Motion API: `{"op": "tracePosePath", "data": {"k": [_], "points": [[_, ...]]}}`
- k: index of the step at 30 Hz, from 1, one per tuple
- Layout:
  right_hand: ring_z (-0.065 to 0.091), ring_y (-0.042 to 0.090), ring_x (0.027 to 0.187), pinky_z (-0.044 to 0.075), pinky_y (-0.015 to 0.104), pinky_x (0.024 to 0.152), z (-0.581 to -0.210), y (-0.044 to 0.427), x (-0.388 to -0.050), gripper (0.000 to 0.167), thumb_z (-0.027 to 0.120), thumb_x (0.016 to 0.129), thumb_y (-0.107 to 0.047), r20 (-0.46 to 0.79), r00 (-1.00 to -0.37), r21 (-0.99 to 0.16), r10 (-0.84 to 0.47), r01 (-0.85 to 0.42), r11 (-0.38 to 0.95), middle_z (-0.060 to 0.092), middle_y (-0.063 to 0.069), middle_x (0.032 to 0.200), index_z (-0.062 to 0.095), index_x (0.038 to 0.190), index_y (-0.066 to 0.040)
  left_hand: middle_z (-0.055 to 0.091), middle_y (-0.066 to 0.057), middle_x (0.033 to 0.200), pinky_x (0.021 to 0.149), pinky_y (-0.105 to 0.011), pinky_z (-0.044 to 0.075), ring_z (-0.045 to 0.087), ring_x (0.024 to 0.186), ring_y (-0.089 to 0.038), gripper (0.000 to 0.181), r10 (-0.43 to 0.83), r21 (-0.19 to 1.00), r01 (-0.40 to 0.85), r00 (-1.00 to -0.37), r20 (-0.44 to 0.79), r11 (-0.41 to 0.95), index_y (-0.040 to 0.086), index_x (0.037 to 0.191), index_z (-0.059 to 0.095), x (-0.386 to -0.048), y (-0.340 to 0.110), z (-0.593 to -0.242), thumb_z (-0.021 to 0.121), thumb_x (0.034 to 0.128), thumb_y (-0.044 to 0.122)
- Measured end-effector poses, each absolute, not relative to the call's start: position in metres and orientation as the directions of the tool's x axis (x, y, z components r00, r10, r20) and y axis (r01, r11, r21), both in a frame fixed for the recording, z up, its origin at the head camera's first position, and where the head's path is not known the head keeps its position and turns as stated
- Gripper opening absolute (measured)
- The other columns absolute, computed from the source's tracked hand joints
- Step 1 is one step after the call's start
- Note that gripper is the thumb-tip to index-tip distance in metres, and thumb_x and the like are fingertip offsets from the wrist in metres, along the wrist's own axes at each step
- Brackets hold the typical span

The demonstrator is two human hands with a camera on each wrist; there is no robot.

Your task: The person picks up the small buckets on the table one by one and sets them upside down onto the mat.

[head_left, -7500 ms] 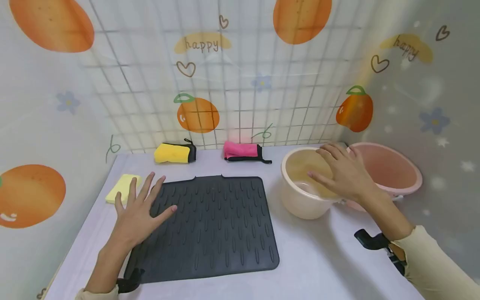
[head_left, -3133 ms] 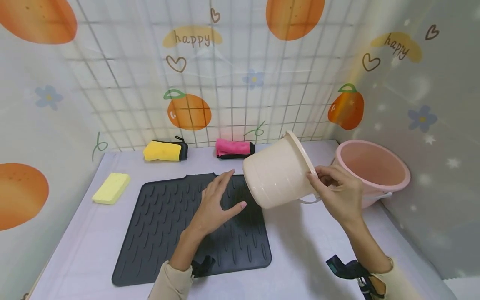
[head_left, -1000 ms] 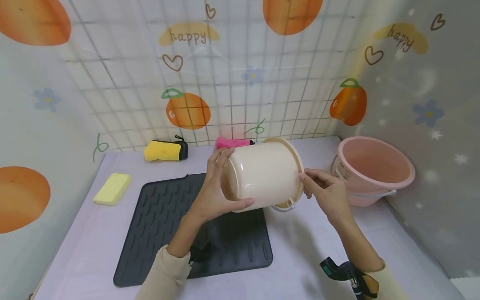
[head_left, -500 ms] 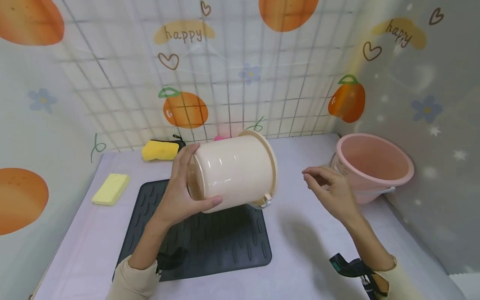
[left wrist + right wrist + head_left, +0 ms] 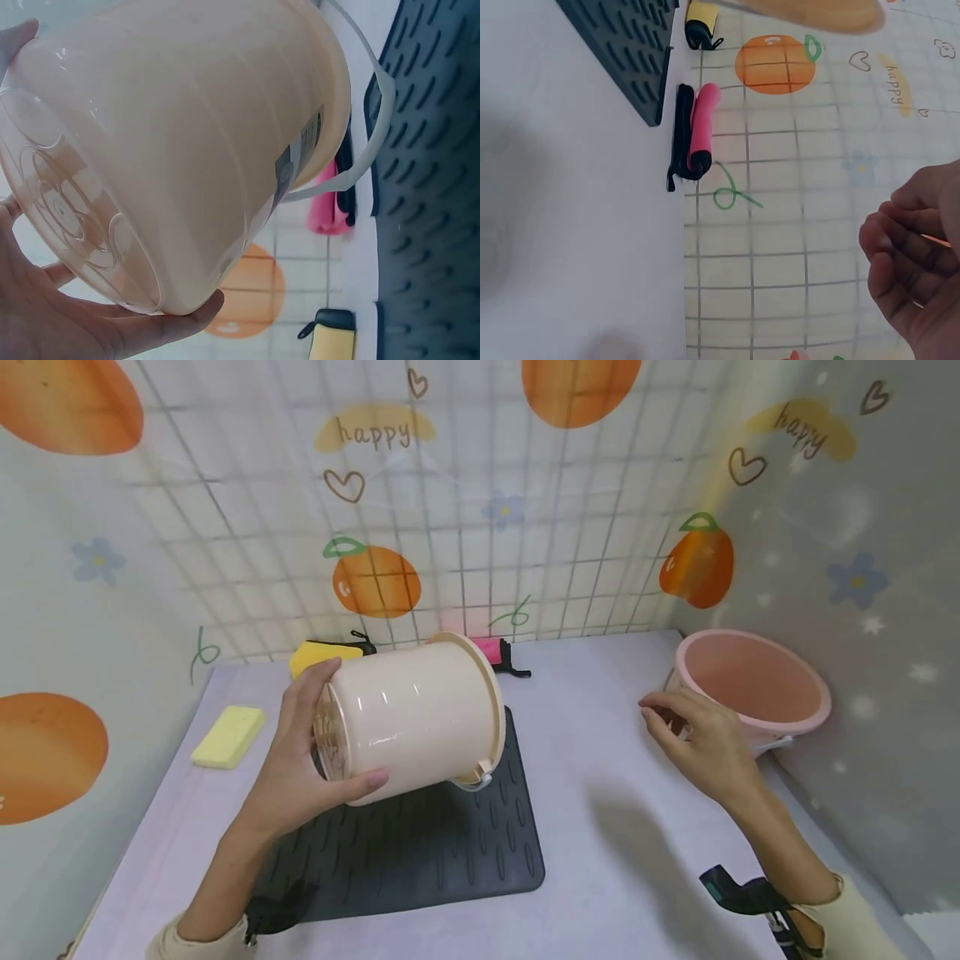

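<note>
My left hand grips a cream bucket round its base, thumb on the near side and fingers on the far side. The bucket lies on its side in the air above a dark ridged mat, its mouth facing right. In the left wrist view its white handle hangs off the rim, and a label shows on the wall. Apart from it, my right hand hovers over the table with loosely curled fingers and nothing in them, in front of a pink bucket.
A yellow sponge lies on the left of the table. Along the back are a folded yellow cloth and a folded pink cloth, each partly behind the cream bucket. A printed curtain over a wire grid closes the back.
The cream bucket was lifted from beside the pink one by my right hand, turned sideways, and passed to my left. Since then my right hand let go and drew right; the bucket moved left.
</note>
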State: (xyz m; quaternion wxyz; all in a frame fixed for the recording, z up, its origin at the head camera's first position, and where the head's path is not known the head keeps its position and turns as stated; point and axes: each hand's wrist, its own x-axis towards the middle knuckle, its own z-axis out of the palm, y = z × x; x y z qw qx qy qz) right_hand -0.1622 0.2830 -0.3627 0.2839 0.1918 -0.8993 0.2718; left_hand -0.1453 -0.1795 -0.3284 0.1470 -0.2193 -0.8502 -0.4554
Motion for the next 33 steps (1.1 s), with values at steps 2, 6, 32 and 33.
{"op": "tracePosePath", "data": {"k": [2,6,32,33], "points": [[0.053,0.008,0.07,0.045,0.011,0.063,-0.362,0.286,-0.161,0.016,0.075,0.086,-0.003,0.609,-0.77,-0.366,-0.192,-0.487,0.793,0.066,-0.003,0.087,0.075,0.102,-0.008,0.018,0.004,0.158,0.085,-0.063,0.048,0.028,0.133,-0.024,0.127,0.23,0.706,0.494,-0.867,0.441,0.507,0.031,0.159,0.022,-0.147,-0.186,-0.333,0.097,0.0578,0.013],[0.054,0.011,0.071,0.044,0.009,0.063,-0.362,0.29,-0.161,0.019,0.076,0.085,-0.001,0.611,-0.765,-0.342,-0.202,-0.486,0.804,0.066,-0.001,0.087,0.075,0.103,-0.007,0.016,0.01,0.159,0.086,-0.064,0.047,0.027,0.135,-0.022,0.129,0.218,0.691,0.472,-0.878,0.427,0.548,0.037,0.158,0.021,-0.147,-0.2,-0.334,0.099,0.0564,0.018],[0.058,0.016,0.073,0.051,0.019,0.063,-0.364,0.304,-0.17,0.022,0.079,0.081,-0.001,0.578,-0.778,-0.258,-0.247,-0.461,0.849,0.065,0.003,0.088,0.075,0.103,-0.002,0.015,0.003,0.162,0.078,-0.079,0.039,0.023,0.141,-0.038,0.132,0.246,0.526,0.431,-0.889,0.385,0.733,0.031,0.159,0.027,-0.116,-0.263,-0.301,0.102,0.0497,0.021],[0.058,0.016,0.073,0.051,0.021,0.063,-0.364,0.304,-0.17,0.022,0.079,0.081,-0.001,0.575,-0.78,-0.255,-0.246,-0.457,0.852,0.065,0.004,0.088,0.075,0.103,-0.002,0.015,0.003,0.162,0.078,-0.079,0.039,0.025,0.139,-0.039,0.133,0.255,0.512,0.435,-0.887,0.386,0.741,0.03,0.159,0.027,-0.117,-0.264,-0.299,0.102,0.0494,0.023]]}}
